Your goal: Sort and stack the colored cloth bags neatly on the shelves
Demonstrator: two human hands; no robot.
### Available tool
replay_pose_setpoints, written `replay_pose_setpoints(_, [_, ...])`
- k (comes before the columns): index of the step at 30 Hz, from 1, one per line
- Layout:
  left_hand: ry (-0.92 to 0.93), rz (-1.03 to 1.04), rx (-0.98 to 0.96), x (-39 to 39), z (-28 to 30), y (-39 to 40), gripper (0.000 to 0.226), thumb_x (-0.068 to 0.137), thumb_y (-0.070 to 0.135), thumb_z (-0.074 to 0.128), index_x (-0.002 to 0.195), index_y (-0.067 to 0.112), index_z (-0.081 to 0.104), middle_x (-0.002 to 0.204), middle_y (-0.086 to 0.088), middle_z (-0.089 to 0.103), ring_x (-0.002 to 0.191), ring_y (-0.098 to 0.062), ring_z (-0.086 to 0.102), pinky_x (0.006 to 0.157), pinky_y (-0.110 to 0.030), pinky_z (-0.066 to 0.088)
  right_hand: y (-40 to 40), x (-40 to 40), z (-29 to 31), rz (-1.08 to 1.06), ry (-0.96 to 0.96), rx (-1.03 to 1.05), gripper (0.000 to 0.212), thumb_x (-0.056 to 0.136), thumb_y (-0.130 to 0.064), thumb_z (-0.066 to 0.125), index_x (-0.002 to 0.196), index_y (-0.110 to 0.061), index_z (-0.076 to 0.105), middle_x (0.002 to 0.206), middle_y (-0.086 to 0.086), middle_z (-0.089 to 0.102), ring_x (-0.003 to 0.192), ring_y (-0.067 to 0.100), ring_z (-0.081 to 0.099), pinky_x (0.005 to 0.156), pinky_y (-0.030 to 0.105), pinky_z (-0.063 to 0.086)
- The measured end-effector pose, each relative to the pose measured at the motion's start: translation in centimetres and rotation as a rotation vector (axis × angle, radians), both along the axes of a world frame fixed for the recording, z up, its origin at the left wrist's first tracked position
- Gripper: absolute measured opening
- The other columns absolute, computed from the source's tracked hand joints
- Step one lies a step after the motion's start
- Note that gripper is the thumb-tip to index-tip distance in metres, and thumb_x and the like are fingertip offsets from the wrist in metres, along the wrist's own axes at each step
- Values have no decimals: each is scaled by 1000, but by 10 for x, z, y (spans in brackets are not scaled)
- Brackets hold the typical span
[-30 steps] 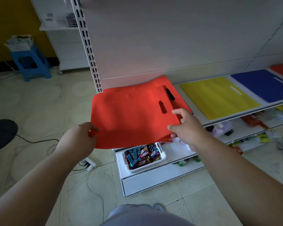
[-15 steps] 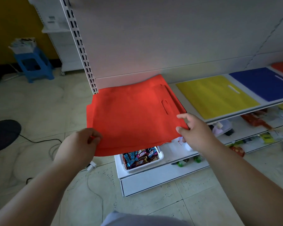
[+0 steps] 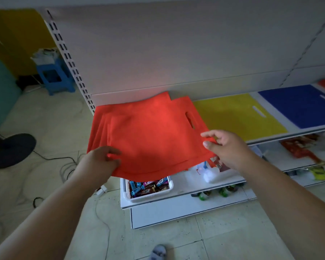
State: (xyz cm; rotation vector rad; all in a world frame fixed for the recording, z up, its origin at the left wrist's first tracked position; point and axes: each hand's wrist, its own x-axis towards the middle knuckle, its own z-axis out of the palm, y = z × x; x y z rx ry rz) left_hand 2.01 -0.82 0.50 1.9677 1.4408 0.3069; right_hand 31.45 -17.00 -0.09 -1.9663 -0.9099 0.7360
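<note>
red bags [image 3: 148,136]: a few stacked, far edge on the shelf [image 3: 270,136], near edge hanging off
left hand [image 3: 99,162]: pinching the near-left corner
right hand [image 3: 225,147]: loosely pinching the near-right edge
yellow bag [image 3: 233,115]: flat, just right of the red ones
blue bag [image 3: 296,104]: further right

Red bags [image 3: 150,139]; yellow bag [image 3: 233,117]; blue bag [image 3: 296,106]; blue stool [image 3: 54,77].

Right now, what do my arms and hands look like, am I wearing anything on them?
Both forearms are bare up to the picture's edge: no sleeves show. The left hand and the right hand have no gloves, and no rings, watch or bracelet can be seen. The right thumbnail is short and unpainted.
</note>
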Motion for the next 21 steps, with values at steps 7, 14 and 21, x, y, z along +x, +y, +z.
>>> replay_pose_setpoints(7, [109, -128, 376, 64, 8, 17, 18, 93, 28, 54, 100, 38, 67, 76, 6, 69, 59, -18, 58, 53, -28, 46, -20, 32, -3, -152, -343, -8, 26, 95, -28, 60, 120, -34, 65, 101, -10, 72, 90, 8, 67, 87, 34, 53])
replay_pose_setpoints(14, [51, -110, 589, 145, 22, -16, 26, 94, 25, 54, 116, 32, 67, 85, -10, 72, 71, -36, 65, 58, -34, 46, -45, 104, 14, -217, -554, 105, 31, 97, -30, 56, 127, -28, 63, 97, -6, 73, 76, 2, 57, 65, 5, 37])
replay_pose_setpoints(21, [104, -158, 666, 278, 42, -75, 26, 95, 26, 53, 117, 32, 66, 96, -16, 72, 80, -41, 66, 66, -41, 50, -122, 210, 11, -258, -500, 159, 33, 99, -29, 53, 131, -25, 60, 105, -2, 72, 91, 14, 66, 83, 30, 52])
